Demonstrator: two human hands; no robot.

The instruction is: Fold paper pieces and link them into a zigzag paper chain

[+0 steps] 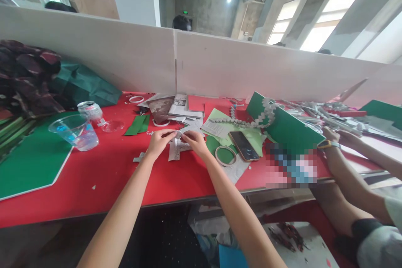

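My left hand (160, 143) and my right hand (195, 141) meet at the middle of the red table, fingertips pinched on a small piece of pale paper (179, 134) between them. Its exact shape is too small to tell. Just beneath the fingers lies a printed paper strip (174, 150). A small folded paper scrap (138, 158) rests left of my left wrist. To the right of my right hand are a roll of tape (225, 156) and a phone (244, 145) on green paper.
On the red table (119, 176), a plastic cup (77, 134), a can (91, 112) and a green board (34, 155) stand or lie left. A folded paper chain (251, 122) touches an upright green board (282, 127). Another person's hands (333, 136) are at right.
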